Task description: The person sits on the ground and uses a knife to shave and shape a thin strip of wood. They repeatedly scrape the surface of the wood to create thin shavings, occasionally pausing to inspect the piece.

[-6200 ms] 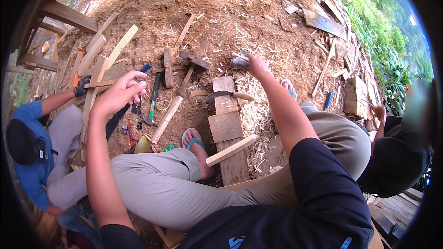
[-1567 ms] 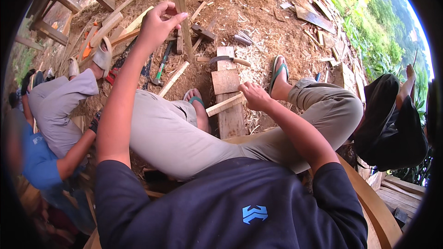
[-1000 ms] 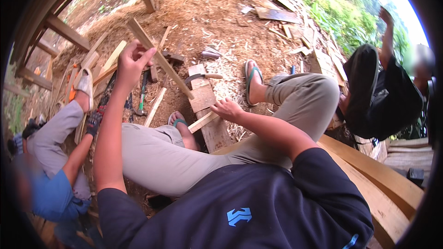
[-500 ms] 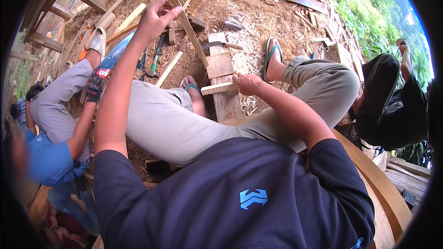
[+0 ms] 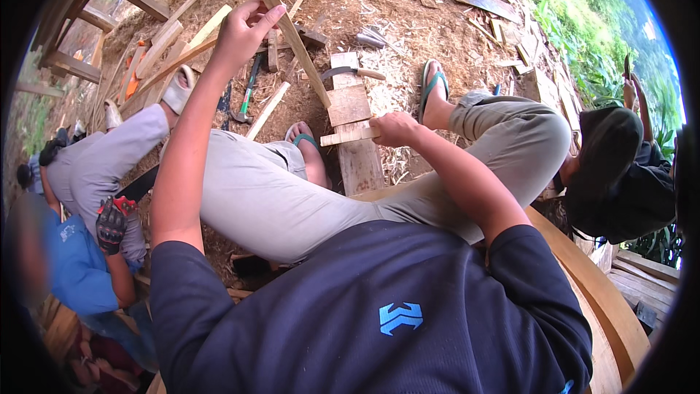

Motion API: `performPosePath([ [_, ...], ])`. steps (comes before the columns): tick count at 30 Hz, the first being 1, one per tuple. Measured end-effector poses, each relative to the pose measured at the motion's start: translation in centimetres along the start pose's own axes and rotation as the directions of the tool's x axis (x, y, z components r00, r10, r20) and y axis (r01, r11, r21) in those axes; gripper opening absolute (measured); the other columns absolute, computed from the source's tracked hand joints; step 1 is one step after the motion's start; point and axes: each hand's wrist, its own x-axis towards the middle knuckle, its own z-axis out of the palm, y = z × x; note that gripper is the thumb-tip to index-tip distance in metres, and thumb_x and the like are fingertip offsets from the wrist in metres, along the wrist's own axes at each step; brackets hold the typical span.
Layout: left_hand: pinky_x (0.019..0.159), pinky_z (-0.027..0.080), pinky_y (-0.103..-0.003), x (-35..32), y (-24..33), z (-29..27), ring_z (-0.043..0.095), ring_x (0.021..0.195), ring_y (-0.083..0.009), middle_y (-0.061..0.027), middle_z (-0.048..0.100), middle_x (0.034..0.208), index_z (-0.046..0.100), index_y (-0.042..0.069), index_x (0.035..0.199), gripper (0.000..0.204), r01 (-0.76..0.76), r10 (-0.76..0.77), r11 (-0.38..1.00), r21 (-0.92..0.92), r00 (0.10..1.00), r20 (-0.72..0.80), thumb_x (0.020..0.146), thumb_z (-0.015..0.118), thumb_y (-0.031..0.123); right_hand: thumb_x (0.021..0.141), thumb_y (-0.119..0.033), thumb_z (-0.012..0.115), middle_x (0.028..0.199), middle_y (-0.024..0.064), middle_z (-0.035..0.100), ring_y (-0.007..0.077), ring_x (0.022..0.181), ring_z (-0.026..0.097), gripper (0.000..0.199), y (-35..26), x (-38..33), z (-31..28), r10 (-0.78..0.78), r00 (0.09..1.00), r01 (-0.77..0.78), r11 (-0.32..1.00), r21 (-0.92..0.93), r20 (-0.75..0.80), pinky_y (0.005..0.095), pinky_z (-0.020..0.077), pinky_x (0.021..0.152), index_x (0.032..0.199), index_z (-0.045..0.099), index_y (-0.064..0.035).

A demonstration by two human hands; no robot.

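Observation:
A long thin wooden slat [image 5: 295, 40] slants down from upper left to a wooden block [image 5: 348, 105], its lower end at the block's edge. My left hand [image 5: 246, 29] is closed on the slat near its upper end, with the thumb along its side. My right hand [image 5: 396, 130] grips one end of a short pale wooden stick [image 5: 350, 136], which lies across a wooden beam [image 5: 361, 169] just nearer than the block. Beyond the block, a curved knife [image 5: 357, 71] with a wooden handle rests on the wood.
A hammer [image 5: 251, 86] with a green handle lies left of the beam beside a loose wood strip [image 5: 267, 111]. Wood shavings cover the ground. A gloved person in blue [image 5: 80, 263] sits at left, another in black [image 5: 620, 175] at right. Scrap boards [image 5: 485, 1] lie far right.
My hands, the slat and the short stick stay almost in place. At left, the person in blue has drawn the gloved hand back toward their body, and the blue thing beside it is out of sight.

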Motion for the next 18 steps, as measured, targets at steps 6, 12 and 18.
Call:
performPosePath([
  [6, 0.07, 0.053, -0.024, 0.2, -0.1, 0.2, 0.067, 0.083, -0.0093, -0.0031, 0.071, 0.089, 0.07, 0.004, 0.105, 0.031, -0.074, 0.068, 0.996, -0.042, 0.989, -0.13, 0.093, 0.069, 0.034, 0.089, -0.029, 0.058, 0.092, 0.0154, 0.07, 0.0308, 0.086, 0.068, 0.028, 2.8, -0.2, -4.1, 0.185, 0.983, -0.178, 0.961, 0.213, -0.014, 0.0436, 0.0547, 0.082, 0.1, 0.066, -0.0043],
  [12, 0.059, 0.054, -0.023, -0.1, 0.9, 0.9, 0.065, 0.062, -0.0074, -0.0026, 0.071, 0.079, 0.07, 0.007, 0.102, 0.024, -0.163, 0.161, 0.987, 0.0, 0.969, -0.186, 0.092, 0.071, 0.029, 0.092, -0.029, 0.065, 0.074, 0.0126, 0.066, 0.0197, 0.06, 0.064, 0.032, 5.6, -1.1, -7.5, 0.365, 0.918, -0.172, 0.717, 0.675, -0.154, 0.0357, 0.0525, 0.054, 0.098, 0.061, 0.0026],
  [18, 0.05, 0.061, -0.021, -0.8, 2.3, 3.1, 0.073, 0.072, -0.0199, -0.0174, 0.07, 0.086, 0.065, -0.002, 0.098, 0.019, -0.225, 0.217, 0.972, -0.066, 0.97, -0.113, 0.094, 0.065, 0.017, 0.102, -0.029, 0.052, 0.074, 0.0068, 0.06, 0.0119, 0.048, 0.056, 0.028, -0.6, -2.0, -11.7, 0.51, 0.734, 0.216, 0.451, 0.866, -0.449, 0.0267, 0.0464, 0.037, 0.103, 0.051, -0.0009],
])
